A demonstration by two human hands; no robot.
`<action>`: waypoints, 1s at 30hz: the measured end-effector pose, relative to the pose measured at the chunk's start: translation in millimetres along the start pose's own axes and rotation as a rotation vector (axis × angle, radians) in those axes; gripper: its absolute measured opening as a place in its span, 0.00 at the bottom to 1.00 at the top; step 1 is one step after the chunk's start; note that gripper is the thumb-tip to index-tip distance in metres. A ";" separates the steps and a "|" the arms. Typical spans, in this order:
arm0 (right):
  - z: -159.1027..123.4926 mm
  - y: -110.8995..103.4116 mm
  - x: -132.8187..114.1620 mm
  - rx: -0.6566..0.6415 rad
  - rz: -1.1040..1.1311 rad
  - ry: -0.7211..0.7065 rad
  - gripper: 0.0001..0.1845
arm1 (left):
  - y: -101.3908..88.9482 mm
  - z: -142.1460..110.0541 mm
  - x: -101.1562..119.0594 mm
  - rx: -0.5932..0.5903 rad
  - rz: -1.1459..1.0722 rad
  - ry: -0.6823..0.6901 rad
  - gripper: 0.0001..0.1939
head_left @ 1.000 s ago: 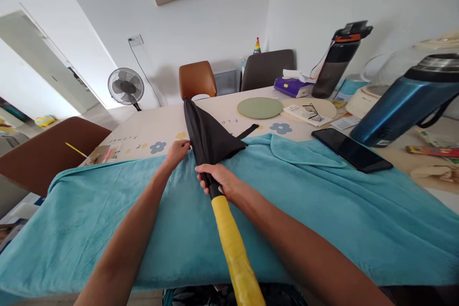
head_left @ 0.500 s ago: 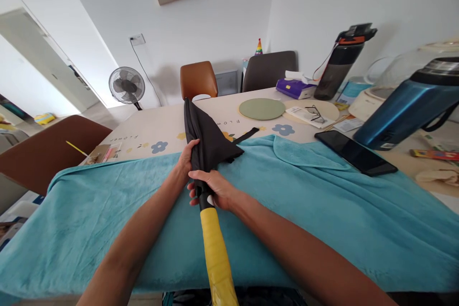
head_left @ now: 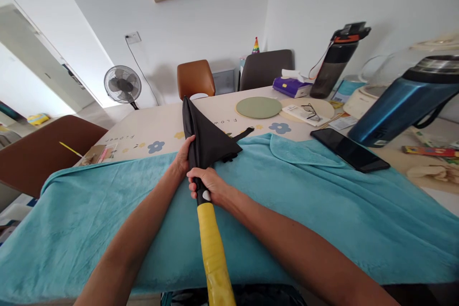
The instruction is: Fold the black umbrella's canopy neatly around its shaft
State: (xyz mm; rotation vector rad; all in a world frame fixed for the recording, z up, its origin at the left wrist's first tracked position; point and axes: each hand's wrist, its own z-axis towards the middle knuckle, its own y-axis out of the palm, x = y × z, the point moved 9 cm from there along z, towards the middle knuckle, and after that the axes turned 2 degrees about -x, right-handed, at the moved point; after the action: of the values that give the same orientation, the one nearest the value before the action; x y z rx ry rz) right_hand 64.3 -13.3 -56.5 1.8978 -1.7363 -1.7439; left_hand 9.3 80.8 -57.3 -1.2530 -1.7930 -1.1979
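Note:
A folded black umbrella (head_left: 210, 138) points away from me over the table, its loose canopy fanned out to the right with a strap (head_left: 245, 133) sticking out. Its yellow-wrapped handle (head_left: 212, 248) runs down towards my body. My right hand (head_left: 208, 184) is closed round the black lower end, just above the yellow wrap and beside a pale round button. Higher up, my left hand (head_left: 184, 155) grips the left side of the canopy, thumb on top; its other fingers are hidden beneath the fabric.
A turquoise blanket (head_left: 287, 210) covers the near part of the table. To the right lie a phone (head_left: 349, 149), a blue flask (head_left: 398, 105), a dark bottle (head_left: 333, 64) and glasses (head_left: 311, 113). Farther back are a green mat (head_left: 258, 107) and a purple tissue pack (head_left: 291, 87).
My left hand has moved from beside the canopy onto it. The umbrella's handle has swung left, and the right hand has shifted slightly left with it.

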 end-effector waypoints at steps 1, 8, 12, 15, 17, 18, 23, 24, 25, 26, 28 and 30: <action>1.0 -0.7 -1.3 -0.003 0.013 -0.005 0.08 | 0.9 0.9 -2.9 -0.009 -0.010 -0.035 0.24; 5.3 -9.7 -3.6 0.008 0.034 -0.002 0.08 | -30.7 -3.7 36.6 0.344 0.619 0.243 0.23; 5.4 -10.3 -3.5 0.025 0.020 0.008 0.09 | -15.7 -38.4 85.1 0.611 1.209 0.628 0.20; 5.5 -8.8 -3.0 0.021 0.006 0.009 0.09 | 15.4 -46.8 95.4 0.516 1.320 0.747 0.16; 5.5 -8.2 -3.3 0.015 0.007 0.001 0.08 | 45.5 -40.2 92.8 0.344 1.375 0.775 0.15; 5.3 -8.1 -3.7 0.014 0.008 -0.005 0.08 | 63.2 -35.3 89.4 0.242 1.412 0.798 0.15; 4.2 -8.2 -4.5 0.007 0.009 -0.017 0.05 | 130.6 0.7 61.5 -0.196 1.525 0.824 0.19; 4.1 -8.1 -4.6 0.004 0.013 -0.021 0.05 | 136.0 9.2 55.9 -0.245 1.529 0.785 0.21; 4.2 -7.9 -4.7 0.000 0.018 -0.025 0.05 | 139.0 17.1 50.7 -0.278 1.538 0.735 0.23; 4.3 -7.4 -4.8 -0.005 0.024 -0.029 0.05 | 140.0 23.6 46.5 -0.294 1.559 0.686 0.24; 4.6 -6.7 -4.8 -0.010 0.029 -0.035 0.05 | 138.9 31.2 41.7 -0.285 1.653 0.618 0.26; 4.8 -6.7 -4.6 -0.005 0.024 -0.037 0.05 | 138.5 31.0 41.4 -0.263 1.784 0.628 0.26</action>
State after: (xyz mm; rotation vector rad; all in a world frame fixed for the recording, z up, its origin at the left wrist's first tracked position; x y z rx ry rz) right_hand 66.5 -4.7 -59.6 1.8458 -1.7581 -1.7849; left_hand 125.0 142.6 10.7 -1.6029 0.2397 -0.5085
